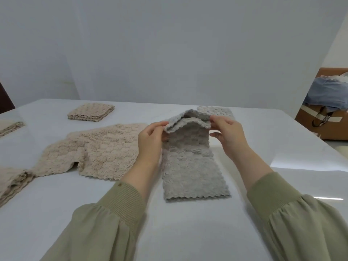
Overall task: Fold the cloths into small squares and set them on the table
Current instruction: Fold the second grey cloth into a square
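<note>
Olive-green sleeves with ribbed cuffs (120, 204) reach in over the glossy white table (169, 232). At the left edge lies a rumpled pile of beige fleecy cloths (13, 183), and farther back a folded beige cloth (11, 127) is cut off by the frame. A neat stack of folded beige squares (91, 112) sits near the far edge. Nearer, a large beige bobbly cloth (94, 151) lies spread open and wrinkled. Just right of it, the left hand (150, 142) and right hand (229, 136) each pinch the far end of the long grey scalloped-edge cloth strip (192, 172) between thumb and fingertips. That end is raised above the part lying flat on the table. Behind it peeks a pale textured cloth (214, 110). Beyond the table at far right, an open brown cardboard box (329, 129) holds blue fabric (327, 95).
</note>
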`<action>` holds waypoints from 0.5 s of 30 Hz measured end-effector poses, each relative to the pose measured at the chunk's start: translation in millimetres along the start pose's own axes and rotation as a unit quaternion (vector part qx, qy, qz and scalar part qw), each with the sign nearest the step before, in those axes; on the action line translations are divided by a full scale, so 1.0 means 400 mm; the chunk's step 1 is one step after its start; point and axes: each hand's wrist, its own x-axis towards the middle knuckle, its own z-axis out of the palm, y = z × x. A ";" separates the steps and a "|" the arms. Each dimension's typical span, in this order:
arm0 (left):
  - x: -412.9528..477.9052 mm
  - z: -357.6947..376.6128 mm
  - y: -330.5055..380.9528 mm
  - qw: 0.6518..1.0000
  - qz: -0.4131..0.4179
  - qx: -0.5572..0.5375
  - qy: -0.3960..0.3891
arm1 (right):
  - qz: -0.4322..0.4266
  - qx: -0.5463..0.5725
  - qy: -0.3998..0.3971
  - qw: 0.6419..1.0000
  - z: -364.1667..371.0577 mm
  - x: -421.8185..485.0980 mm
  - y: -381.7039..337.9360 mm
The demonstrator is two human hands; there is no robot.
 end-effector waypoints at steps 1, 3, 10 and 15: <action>-0.005 -0.001 -0.005 0.999 -0.027 -0.021 -0.011 | 0.009 0.023 0.019 1.000 0.005 -0.007 0.012; -0.014 -0.005 -0.016 0.997 -0.070 -0.036 -0.014 | 0.054 0.060 0.039 0.996 0.009 -0.026 0.041; -0.024 -0.029 -0.022 0.993 -0.118 -0.012 -0.005 | 0.089 0.022 0.057 0.994 0.001 -0.081 0.065; -0.070 -0.049 0.005 0.988 -0.136 0.040 -0.063 | 0.066 0.028 0.084 0.994 -0.008 -0.126 0.060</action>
